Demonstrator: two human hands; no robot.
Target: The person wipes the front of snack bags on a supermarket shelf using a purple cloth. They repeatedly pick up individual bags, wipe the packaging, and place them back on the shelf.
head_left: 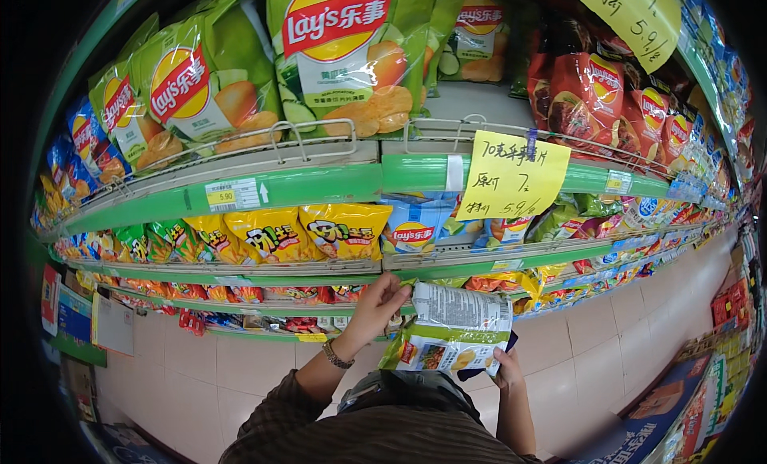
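Note:
In front of my body I hold a bag of potato chips (457, 336), its back side with dense print turned up. The bag is green and white, slightly tilted. My left hand (382, 306), with a metal watch on the wrist, pinches the bag's upper left corner. My right hand (507, 370) grips the lower right edge, thumb on top and the other fingers mostly hidden beneath. Something dark (513, 341) pokes out behind the bag near my right hand; I cannot make out what it is.
Shelves with green edge strips (319, 180) run across ahead, bearing green chip bags (347, 56), yellow bags (272, 234) and red bags (587, 88). A yellow handwritten sign (515, 175) hangs from the upper shelf. Below lies a tiled floor (591, 336); boxed goods (679, 400) stand at right.

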